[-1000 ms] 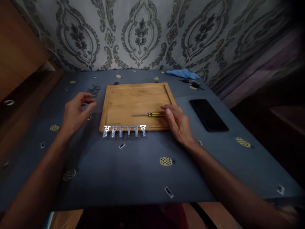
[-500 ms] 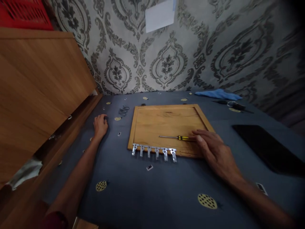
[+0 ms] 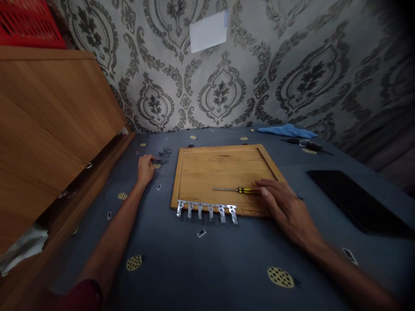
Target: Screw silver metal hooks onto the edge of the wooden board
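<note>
My right hand rests over the right side of a framed wooden panel. Its fingers are closed on the yellow and black handle of a screwdriver, whose shaft points left across the panel. A row of several silver metal clips sits along the panel's front edge, their ends hanging over it. Left of the panel, my left hand has curled fingers at a small heap of dark metal pieces. The fingertips touch or nearly touch the nearest piece; what they pinch, if anything, is too small to make out.
A dark blue patterned cloth covers the surface. On the right lie a black flat slab, a black tool and a blue cloth. A wooden cabinet with a red basket on it borders the left.
My left hand has moved right to the heap of metal pieces. My right hand stays on the screwdriver over the panel. The whole view has shifted slightly.
</note>
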`<act>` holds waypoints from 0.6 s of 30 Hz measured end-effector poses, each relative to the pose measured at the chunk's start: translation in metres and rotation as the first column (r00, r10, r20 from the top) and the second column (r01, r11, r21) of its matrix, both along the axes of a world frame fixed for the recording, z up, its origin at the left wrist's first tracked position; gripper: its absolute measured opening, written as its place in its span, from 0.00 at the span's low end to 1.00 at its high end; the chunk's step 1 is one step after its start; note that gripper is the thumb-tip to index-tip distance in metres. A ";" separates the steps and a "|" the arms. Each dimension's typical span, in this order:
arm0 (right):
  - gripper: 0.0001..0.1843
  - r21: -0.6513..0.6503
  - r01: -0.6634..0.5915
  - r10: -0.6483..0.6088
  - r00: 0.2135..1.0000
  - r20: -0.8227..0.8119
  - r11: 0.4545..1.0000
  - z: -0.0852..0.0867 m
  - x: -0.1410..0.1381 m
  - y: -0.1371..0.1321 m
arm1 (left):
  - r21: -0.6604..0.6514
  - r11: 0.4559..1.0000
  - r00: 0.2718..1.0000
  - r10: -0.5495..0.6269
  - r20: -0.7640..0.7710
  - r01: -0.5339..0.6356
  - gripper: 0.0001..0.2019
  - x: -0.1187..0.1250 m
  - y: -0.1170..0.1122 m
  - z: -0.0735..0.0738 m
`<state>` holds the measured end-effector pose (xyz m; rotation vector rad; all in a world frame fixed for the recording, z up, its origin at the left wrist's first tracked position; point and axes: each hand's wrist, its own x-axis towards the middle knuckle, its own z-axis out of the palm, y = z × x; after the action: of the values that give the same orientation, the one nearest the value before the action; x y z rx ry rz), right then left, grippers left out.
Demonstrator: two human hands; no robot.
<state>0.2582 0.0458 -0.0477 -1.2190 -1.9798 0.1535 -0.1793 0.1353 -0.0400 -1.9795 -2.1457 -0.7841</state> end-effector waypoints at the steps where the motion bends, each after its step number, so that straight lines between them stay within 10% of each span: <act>1: 0.26 -0.002 -0.002 0.002 1.000 0.000 1.000 -0.001 0.000 0.000 | -0.002 1.000 1.000 0.007 0.009 -0.006 0.18 -0.002 -0.001 0.000; 18: 0.27 0.011 -0.029 0.029 0.999 0.022 1.000 0.005 -0.003 -0.001 | -0.017 0.996 0.995 -0.083 -0.048 0.082 0.18 -0.002 0.000 -0.004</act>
<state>0.2552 0.0447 -0.0432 -1.1894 -2.0149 0.1440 -0.1812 0.1356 -0.0444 -2.0845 -2.0606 -0.7259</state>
